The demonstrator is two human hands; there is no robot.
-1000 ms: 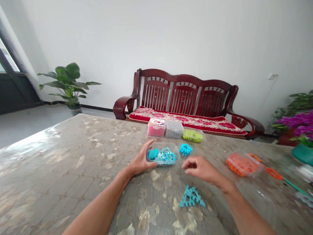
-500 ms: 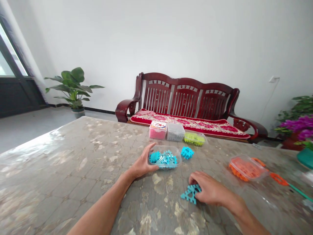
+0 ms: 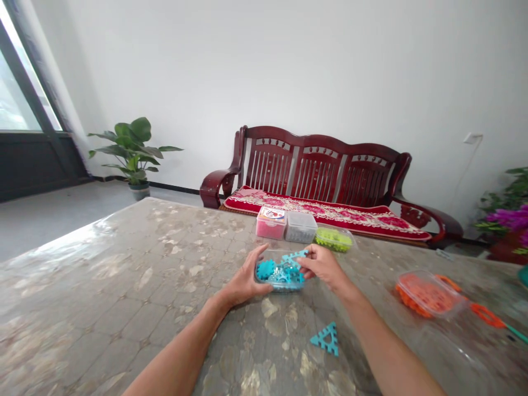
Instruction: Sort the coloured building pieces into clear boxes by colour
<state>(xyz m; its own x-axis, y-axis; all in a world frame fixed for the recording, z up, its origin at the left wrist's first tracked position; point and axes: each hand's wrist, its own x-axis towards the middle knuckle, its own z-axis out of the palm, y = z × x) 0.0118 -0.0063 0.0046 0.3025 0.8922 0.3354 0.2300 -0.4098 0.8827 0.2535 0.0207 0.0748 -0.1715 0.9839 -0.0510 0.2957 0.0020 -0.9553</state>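
Note:
My left hand [image 3: 246, 278] is curved around the left side of a clear plastic container [image 3: 284, 288], thumb at the near side and fingers at the far side. Inside lie several blue interlocking plastic pieces [image 3: 284, 272], with a spiky built cluster [image 3: 266, 269] at the left. My right hand [image 3: 319, 264] pinches a flat blue toothed piece [image 3: 295, 256] over the container's right part. On the table, nearer to me, a blue notched triangle [image 3: 326, 339] lies flat, apart from both hands.
Behind the container stand a pink-filled box [image 3: 271, 225], a grey-filled box [image 3: 301, 228] and a tub of yellow-green pieces [image 3: 334, 240]. At right is a clear tub [image 3: 431, 294] over orange pieces, with an orange link [image 3: 487, 315] beside it. A wooden bench [image 3: 317, 165] stands beyond the table.
My right hand has gone from the blue triangle up to the container, leaving the triangle on the table. It now holds a toothed piece. The blue ball-like cluster right of the container is out of sight.

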